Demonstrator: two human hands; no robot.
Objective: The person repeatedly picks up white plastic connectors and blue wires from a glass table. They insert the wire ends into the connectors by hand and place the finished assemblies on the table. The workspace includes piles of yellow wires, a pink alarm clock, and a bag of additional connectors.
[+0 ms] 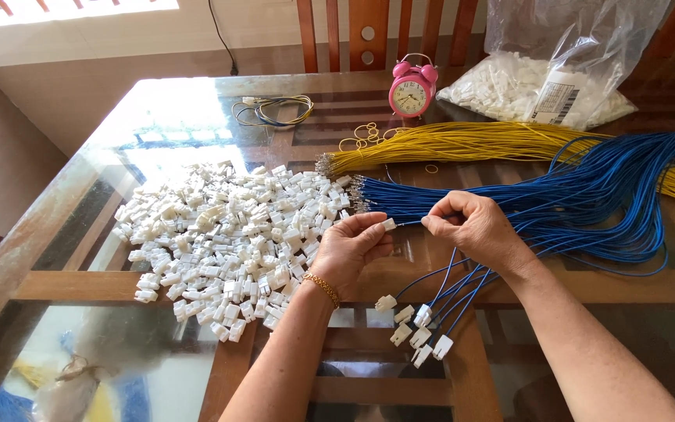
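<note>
A small white plastic connector [388,224] sits pinched between the thumb and forefinger of the left hand [351,248], held just above the middle of the glass-topped table [80,203]. The right hand [474,228] has its fingertips pressed together on a thin blue wire [409,223], whose end meets the connector; whether it is already seated inside is too small to tell. The other fingers of both hands curl loosely inward. Below the hands, toward the near edge, several finished blue leads with white connectors [419,336] fan out. A heap of loose white connectors [228,234] covers the left half of the table, and the blue wire bundle [587,195] sweeps off the right edge, cut off. Behind it lie yellow wires [462,144], a pink alarm clock [412,87] and a clear bag of white parts [541,86], its top out of view.
</note>
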